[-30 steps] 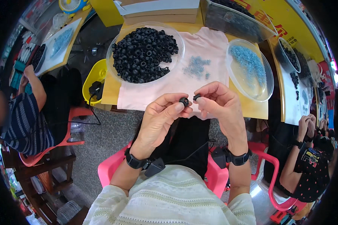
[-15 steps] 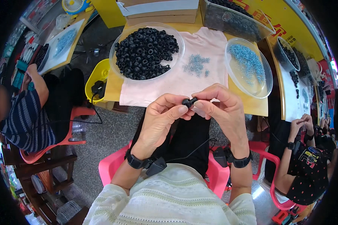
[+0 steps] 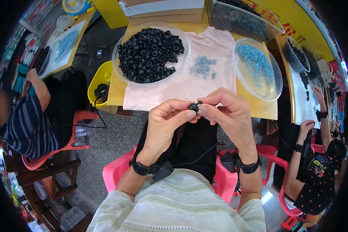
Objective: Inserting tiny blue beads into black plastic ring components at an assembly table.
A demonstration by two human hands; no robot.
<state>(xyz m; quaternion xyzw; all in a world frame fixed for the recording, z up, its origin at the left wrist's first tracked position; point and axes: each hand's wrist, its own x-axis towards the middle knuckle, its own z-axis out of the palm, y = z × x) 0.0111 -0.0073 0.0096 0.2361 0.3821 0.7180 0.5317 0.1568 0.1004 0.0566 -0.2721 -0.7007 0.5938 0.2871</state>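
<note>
In front of my lap, past the table's near edge, my left hand (image 3: 167,121) pinches a small round black plastic part (image 3: 193,107) between thumb and fingertips. My right hand (image 3: 227,114) has its thumb and fingers closed at the narrower right end of the same part; the fingertips hide that end. Beyond my hands, a round clear tub (image 3: 123,75) holds many black hollow plastic parts (image 3: 149,54). A loose pile of tiny blue-grey pieces (image 3: 202,66), too small to make out, lies on a pink cloth (image 3: 154,94). More of them fill part of a clear round tray (image 3: 241,86) at right.
A cardboard box (image 3: 164,15) and a clear bin (image 3: 239,24) of black parts stand at the table's back. A yellow bucket (image 3: 92,87) is left of the table (image 3: 267,110). People sit at neighbouring tables: one in a striped top (image 3: 29,121), another in black (image 3: 317,174).
My right fingertips have come closer to my left, and less of the part's narrow end shows. At right, the person in black has moved their hands apart, one reaching forward.
</note>
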